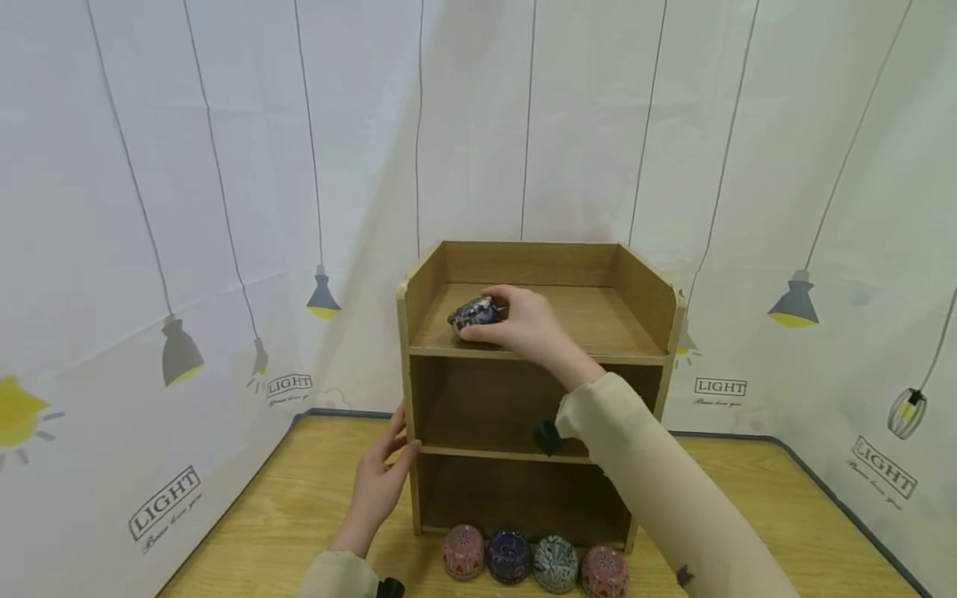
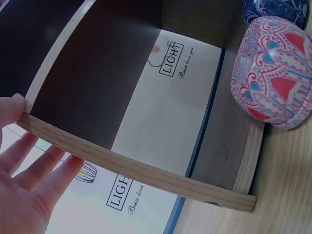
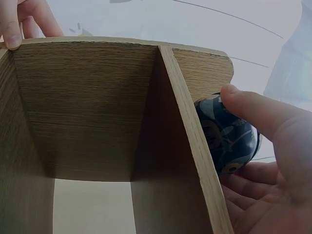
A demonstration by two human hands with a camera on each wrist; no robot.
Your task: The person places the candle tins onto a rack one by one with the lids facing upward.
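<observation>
Hands (image 1: 529,324) (image 1: 380,482) hold a blue tin (image 1: 471,315) and touch a shelf (image 1: 538,263).

Right grip (image 1: 529,324) holds patterned tin (image 1: 471,315) at top of wooden shelf (image 1: 478,407); left grip (image 1: 377,482) touches shelf's side.

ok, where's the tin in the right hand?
In the head view, the dark blue patterned tin is at the left front of the top shelf, held by the right hand, near the left side panel.
</observation>
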